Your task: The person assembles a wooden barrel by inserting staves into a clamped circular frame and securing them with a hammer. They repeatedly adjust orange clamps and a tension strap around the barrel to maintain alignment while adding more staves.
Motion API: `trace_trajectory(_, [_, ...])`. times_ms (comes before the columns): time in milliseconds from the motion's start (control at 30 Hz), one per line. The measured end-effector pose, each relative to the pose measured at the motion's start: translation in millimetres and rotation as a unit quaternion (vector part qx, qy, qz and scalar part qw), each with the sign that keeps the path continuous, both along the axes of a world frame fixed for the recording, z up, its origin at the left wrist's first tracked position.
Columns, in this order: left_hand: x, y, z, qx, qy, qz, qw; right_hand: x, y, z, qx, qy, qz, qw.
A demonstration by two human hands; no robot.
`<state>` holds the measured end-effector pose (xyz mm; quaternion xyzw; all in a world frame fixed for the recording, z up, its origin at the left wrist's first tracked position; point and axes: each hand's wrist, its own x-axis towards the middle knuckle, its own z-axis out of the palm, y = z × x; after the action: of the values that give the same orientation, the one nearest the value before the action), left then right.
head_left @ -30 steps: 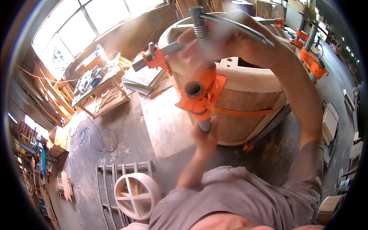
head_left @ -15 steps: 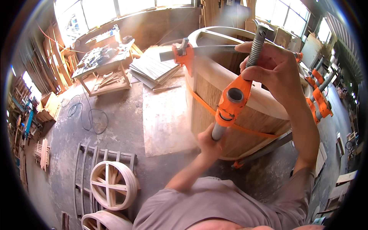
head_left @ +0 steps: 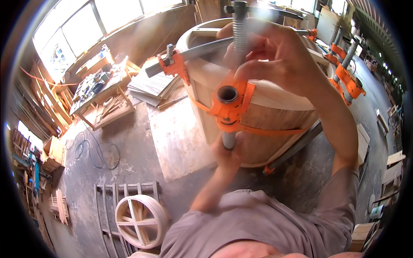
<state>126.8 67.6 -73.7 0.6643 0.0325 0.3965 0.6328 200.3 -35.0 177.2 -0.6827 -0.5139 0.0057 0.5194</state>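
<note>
Beside wooden tub (head_left: 275, 116), orange clamp (head_left: 230, 105), workbench (head_left: 97, 92)

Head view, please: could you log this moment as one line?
left hand: grips pipe bottom | right hand: on screw | orange pipe clamp: against round wooden tub | workshop floor

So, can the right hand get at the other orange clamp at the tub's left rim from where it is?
Probably yes, but not right away. The right hand is wrapped around the near clamp's threaded screw, so it must let go first. The other orange clamp sits in the open at the wooden tub rim, nothing covering it.
</note>
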Motion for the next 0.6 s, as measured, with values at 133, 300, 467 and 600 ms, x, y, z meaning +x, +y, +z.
trace_trajectory(133, [1.3,2.2,-8.4,0.004,0.022,-0.010,1.000,7.3,-1.1,3.4,-0.010,-0.008,-0.002,1.000])
trace_trajectory(300, [1.9,-1.2,0.1,-0.008,0.026,-0.016,0.999,11.0,-0.9,4.6,-0.031,-0.012,-0.027,0.999])
trace_trajectory(467, [-2.6,-8.7,12.0,-0.065,0.052,-0.019,0.996,5.6,-6.5,7.8,-0.023,-0.040,-0.105,0.993])
trace_trajectory(600, [2.3,-12.6,13.1,-0.055,0.053,-0.011,0.997,15.2,-14.1,7.1,0.019,0.017,-0.018,1.000])
